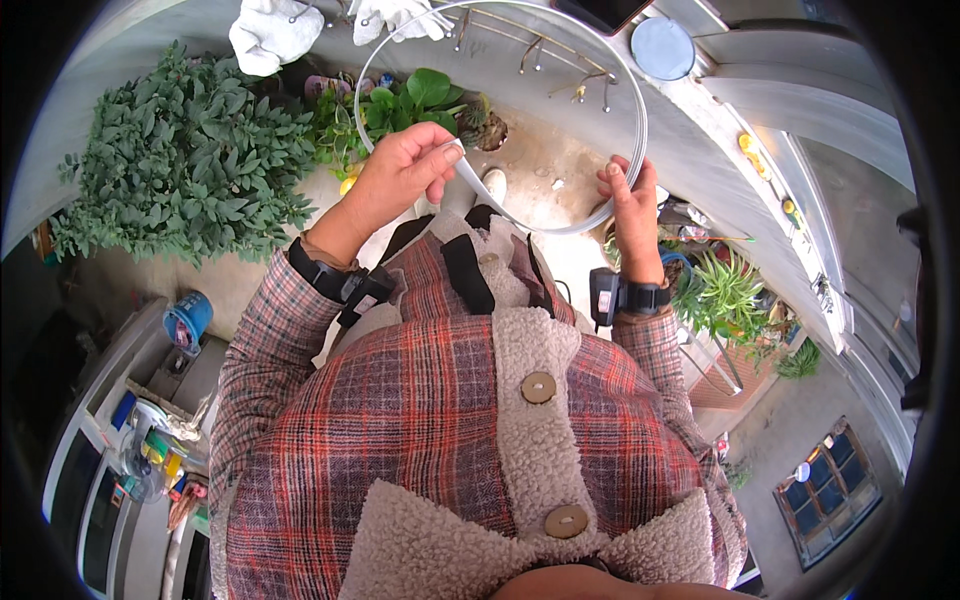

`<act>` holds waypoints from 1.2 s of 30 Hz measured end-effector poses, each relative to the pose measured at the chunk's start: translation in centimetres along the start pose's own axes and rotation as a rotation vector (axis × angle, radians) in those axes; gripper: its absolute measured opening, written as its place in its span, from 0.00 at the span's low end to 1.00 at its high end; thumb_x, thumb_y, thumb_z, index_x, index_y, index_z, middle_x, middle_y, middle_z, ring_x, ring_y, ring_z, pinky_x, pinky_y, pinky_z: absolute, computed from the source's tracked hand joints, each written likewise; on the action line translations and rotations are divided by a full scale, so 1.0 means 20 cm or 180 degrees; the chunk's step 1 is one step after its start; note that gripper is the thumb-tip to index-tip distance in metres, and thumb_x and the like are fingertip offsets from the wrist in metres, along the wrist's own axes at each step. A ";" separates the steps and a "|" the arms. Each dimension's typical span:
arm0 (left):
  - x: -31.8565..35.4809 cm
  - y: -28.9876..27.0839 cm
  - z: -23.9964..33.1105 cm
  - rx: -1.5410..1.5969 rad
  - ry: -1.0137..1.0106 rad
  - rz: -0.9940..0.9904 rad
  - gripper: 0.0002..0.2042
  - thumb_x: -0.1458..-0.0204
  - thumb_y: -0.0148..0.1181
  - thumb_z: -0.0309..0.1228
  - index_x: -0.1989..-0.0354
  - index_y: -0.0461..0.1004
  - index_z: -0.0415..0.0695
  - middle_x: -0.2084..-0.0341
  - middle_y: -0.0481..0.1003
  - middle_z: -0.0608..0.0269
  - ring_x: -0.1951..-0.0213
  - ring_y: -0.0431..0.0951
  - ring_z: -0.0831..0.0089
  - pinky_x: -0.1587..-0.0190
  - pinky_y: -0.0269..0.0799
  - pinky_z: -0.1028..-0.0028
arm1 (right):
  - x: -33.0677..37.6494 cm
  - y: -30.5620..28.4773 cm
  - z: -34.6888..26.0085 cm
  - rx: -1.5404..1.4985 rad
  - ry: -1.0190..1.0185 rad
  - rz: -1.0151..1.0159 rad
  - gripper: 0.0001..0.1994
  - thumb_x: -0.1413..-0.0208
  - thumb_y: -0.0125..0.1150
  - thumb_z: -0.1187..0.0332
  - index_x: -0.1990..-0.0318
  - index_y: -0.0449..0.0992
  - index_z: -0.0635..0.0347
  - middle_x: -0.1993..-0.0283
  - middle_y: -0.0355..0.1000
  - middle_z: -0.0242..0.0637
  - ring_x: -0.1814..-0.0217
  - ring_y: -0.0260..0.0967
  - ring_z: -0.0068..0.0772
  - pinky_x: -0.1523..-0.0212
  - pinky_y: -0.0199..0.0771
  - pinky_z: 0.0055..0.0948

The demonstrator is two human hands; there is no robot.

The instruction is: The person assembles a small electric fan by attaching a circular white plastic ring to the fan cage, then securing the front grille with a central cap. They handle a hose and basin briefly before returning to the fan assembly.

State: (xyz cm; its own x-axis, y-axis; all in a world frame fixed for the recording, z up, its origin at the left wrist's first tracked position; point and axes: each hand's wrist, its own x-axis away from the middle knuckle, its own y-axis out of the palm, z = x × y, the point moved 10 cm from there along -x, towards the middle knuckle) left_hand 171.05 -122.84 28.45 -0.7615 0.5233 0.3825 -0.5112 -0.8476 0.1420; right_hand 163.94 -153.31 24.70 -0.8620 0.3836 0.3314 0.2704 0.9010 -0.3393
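I hold a thin white strip bent into a large hoop (640, 110) in front of my chest. My left hand (400, 175) pinches the strip's flat end near the hoop's lower left. At the hoop's lower right, my right hand (630, 205) grips the strip with fingers wrapped around it. Both wrists wear black straps with small devices. The hoop curves up past a rack of metal hooks (560, 60).
A big leafy bush (185, 160) grows at the left, with small potted plants (410, 100) beside it. White cloths (275, 32) hang at the top. A spiky green plant (725, 290) stands at the right by a railing. A blue container (188, 320) sits lower left.
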 end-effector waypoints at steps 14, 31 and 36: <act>0.00 0.15 0.50 0.0465 0.0249 -0.0261 0.12 0.38 0.52 0.39 0.63 0.72 0.41 0.78 0.71 0.68 0.83 0.68 0.84 0.80 0.66 0.83 | 0.43 0.51 -1.14 0.1226 -0.1597 -0.1584 0.23 0.45 0.59 0.69 0.43 0.65 0.66 0.61 0.75 0.52 0.58 0.76 0.48 0.58 0.74 0.37; 0.01 0.11 0.39 0.1452 0.0230 -0.0115 0.16 0.37 0.46 0.44 0.63 0.69 0.41 0.77 0.71 0.64 0.82 0.69 0.83 0.82 0.68 0.81 | 0.39 0.61 -1.16 0.1091 -0.0857 -0.2251 0.09 0.45 0.48 0.72 0.61 0.71 0.67 0.77 0.74 0.38 0.81 0.72 0.31 0.76 0.72 0.30; 0.01 0.12 0.37 0.1521 0.0153 -0.0116 0.15 0.36 0.46 0.43 0.63 0.69 0.42 0.78 0.72 0.64 0.83 0.69 0.81 0.82 0.68 0.80 | 0.39 0.61 -1.18 0.1229 -0.0951 -0.2288 0.08 0.45 0.48 0.71 0.63 0.71 0.67 0.78 0.73 0.39 0.81 0.72 0.32 0.76 0.72 0.31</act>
State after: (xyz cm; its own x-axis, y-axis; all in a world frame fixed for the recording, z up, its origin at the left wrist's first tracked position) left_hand 172.66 -125.39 35.56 -0.7698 0.5473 0.3285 -0.3061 -0.7681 0.5624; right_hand 170.71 -134.54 43.96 -0.8590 -0.3704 0.3534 -0.5007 0.7517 -0.4293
